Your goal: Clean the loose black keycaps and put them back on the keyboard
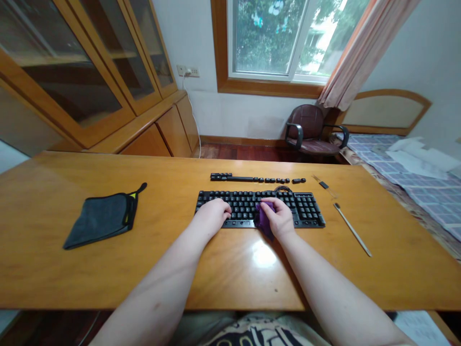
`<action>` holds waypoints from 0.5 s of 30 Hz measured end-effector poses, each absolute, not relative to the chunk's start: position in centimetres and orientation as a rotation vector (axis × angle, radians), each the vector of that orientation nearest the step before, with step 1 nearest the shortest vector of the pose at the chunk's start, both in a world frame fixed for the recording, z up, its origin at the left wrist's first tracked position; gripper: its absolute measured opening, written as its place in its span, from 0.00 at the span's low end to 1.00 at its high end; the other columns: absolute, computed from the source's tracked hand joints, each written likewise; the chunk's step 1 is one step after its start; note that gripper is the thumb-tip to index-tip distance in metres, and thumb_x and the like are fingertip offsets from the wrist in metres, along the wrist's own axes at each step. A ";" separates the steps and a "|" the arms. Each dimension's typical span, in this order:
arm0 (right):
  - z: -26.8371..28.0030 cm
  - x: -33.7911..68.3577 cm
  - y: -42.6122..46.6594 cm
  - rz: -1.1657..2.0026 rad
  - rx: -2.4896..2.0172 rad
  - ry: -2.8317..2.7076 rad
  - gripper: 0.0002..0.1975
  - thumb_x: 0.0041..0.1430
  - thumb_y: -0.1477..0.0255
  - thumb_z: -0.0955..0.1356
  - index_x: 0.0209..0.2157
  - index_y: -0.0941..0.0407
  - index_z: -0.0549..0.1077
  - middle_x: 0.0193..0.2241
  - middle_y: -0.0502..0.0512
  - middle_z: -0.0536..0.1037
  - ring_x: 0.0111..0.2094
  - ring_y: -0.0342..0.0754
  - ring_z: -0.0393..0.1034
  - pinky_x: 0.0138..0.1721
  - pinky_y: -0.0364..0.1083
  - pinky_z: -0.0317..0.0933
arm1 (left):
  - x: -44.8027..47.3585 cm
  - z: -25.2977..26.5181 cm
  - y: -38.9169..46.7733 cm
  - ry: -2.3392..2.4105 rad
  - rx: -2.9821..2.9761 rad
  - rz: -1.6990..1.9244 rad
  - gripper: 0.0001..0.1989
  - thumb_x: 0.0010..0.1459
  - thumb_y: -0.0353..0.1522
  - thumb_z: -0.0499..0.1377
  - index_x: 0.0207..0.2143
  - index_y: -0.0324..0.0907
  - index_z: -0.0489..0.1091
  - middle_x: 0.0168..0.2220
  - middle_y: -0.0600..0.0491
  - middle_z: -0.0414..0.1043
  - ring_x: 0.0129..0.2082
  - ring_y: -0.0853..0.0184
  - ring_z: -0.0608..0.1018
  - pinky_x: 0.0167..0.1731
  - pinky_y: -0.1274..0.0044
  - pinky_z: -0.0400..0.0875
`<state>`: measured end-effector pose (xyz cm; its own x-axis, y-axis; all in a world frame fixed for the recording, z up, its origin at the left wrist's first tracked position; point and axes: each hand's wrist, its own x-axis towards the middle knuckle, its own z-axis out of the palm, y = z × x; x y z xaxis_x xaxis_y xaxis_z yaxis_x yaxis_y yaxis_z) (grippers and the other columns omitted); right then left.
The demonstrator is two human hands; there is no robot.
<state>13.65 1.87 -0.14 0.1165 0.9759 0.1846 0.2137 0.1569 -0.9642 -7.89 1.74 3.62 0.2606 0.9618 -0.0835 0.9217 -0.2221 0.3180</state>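
Note:
A black keyboard [245,209] lies on the wooden desk in front of me, with some key spots along its front row bare. Over its left part rests my left hand [213,214], fingers curled down against the keyboard; the far fingertips are partly hidden. My right hand [280,217] is closed on a bunched purple cloth [265,222], which touches the keys right of the middle and hangs over the front edge. Behind the keyboard, several loose keycaps [281,180] and a long spacebar [239,179] are lined up in a row.
A folded grey cloth [104,218] lies on the desk [162,274] at left. To the right are a thin brush-like stick [353,229] and a small black tool with wire loops [323,185]. Beyond the desk stand a glass-door cabinet [126,113], an armchair [309,127] and a bed [414,163].

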 end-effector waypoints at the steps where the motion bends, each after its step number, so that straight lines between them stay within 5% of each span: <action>1: -0.1 13.6 1.8 0.880 -1.287 -1.332 0.12 0.49 0.63 0.69 0.34 0.55 0.75 0.32 0.54 0.78 0.36 0.50 0.71 0.40 0.49 0.63 | -7.9 3.6 1.8 1.726 2.230 0.192 0.08 0.52 0.32 0.56 0.32 0.47 0.75 0.35 0.53 0.73 0.37 0.65 0.74 0.40 0.77 0.66; 15: 0.3 13.6 1.6 0.873 -1.308 -1.346 0.13 0.50 0.62 0.68 0.34 0.55 0.75 0.33 0.55 0.78 0.36 0.51 0.71 0.41 0.50 0.63 | -7.9 3.5 1.4 1.677 2.288 0.149 0.05 0.49 0.30 0.58 0.31 0.46 0.72 0.35 0.54 0.71 0.36 0.65 0.74 0.37 0.76 0.66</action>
<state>13.64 1.63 0.28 0.1119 0.9779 0.1768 0.2377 0.1464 -0.9602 -7.94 1.39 3.48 0.3131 0.9453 -0.0920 0.9142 -0.2737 0.2989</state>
